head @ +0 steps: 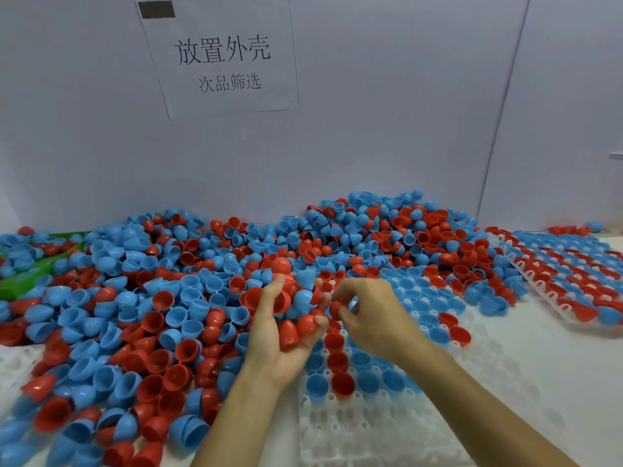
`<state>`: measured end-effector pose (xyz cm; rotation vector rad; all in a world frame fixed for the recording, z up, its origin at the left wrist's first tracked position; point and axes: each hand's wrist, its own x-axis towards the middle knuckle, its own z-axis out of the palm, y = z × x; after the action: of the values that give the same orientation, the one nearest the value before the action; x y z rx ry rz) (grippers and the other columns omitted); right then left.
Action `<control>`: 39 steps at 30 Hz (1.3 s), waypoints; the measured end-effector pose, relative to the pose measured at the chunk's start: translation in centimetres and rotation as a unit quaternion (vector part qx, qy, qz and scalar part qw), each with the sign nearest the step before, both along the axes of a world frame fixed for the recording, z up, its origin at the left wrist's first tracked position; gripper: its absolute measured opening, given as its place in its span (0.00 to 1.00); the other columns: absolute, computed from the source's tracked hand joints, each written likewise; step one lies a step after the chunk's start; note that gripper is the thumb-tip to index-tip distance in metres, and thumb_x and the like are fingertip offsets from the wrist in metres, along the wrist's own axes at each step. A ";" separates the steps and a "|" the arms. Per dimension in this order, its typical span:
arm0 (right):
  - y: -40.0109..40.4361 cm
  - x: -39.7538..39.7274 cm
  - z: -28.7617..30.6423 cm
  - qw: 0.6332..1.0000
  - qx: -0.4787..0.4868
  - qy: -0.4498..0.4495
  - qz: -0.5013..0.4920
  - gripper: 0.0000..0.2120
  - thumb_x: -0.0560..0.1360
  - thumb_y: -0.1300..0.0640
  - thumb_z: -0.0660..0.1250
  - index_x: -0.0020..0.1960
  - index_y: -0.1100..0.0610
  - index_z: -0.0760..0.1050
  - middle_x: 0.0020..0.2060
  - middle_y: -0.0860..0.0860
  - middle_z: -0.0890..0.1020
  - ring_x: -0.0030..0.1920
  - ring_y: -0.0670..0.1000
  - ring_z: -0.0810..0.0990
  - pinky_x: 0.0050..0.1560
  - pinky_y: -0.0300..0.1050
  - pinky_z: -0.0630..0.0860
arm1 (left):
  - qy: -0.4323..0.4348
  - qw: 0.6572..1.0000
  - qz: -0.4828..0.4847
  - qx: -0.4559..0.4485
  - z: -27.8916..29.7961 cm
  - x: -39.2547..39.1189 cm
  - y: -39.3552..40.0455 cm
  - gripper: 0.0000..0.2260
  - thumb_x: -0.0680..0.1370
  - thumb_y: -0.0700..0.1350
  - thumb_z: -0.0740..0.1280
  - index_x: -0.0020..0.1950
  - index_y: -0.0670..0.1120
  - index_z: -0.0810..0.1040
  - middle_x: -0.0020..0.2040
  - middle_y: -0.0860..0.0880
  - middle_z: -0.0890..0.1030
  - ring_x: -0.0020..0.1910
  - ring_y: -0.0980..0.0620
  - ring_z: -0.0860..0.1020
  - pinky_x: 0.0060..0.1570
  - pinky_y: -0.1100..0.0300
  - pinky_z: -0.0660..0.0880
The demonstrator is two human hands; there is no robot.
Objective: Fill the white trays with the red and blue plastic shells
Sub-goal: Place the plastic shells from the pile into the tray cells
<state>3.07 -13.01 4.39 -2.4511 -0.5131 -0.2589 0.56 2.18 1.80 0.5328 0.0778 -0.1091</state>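
**Right hand is taking a red shell toward the near tray**

I am standing beside the worktop (556, 375) and watching a person who is sorting plastic shells. The left hand (286, 335) is turned palm up and is cupping a small heap of shells (296, 298), red and blue together, with the fingers curled around them. The right hand (367, 315) is just beside it, and its fingertips are pinching one red shell (337, 307) at the edge of that heap, so this grip is closed on the shell.

The near tray (371, 429) is lying directly under both hands and is running away from the person toward the wall (371, 129). Its far rows are already holding shells with the open side up, mostly blue with one red column. The rows closest to the person are still showing bare white pockets. So the free pockets are lying below and toward the person from the pinched shell, and the right hand is the nearer one to them. I judge that the next move is a short lowering and pulling back of the right hand, with the shell turned mouth up.

A second tray (553, 298) on the right is looking almost full. The big pile (141, 298) of loose shells is covering the left side of the worktop. A paper sign (222, 59) is hanging on the wall.
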 end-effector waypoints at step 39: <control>-1.7 0.2 0.4 0.988 0.147 -0.012 -0.045 0.08 0.76 0.54 0.73 0.39 0.45 0.78 0.35 0.45 0.80 0.35 0.43 0.77 0.35 0.36 0.77 | 0.038 0.997 0.049 -0.049 -0.1 0.4 0.5 0.17 0.73 0.50 0.73 0.57 0.41 0.82 0.51 0.40 0.83 0.50 0.41 0.82 0.29 0.59 0.76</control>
<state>3.31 -14.71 4.79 -2.1875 -0.3464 -0.3746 0.91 2.69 1.66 0.4270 0.1712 -0.0368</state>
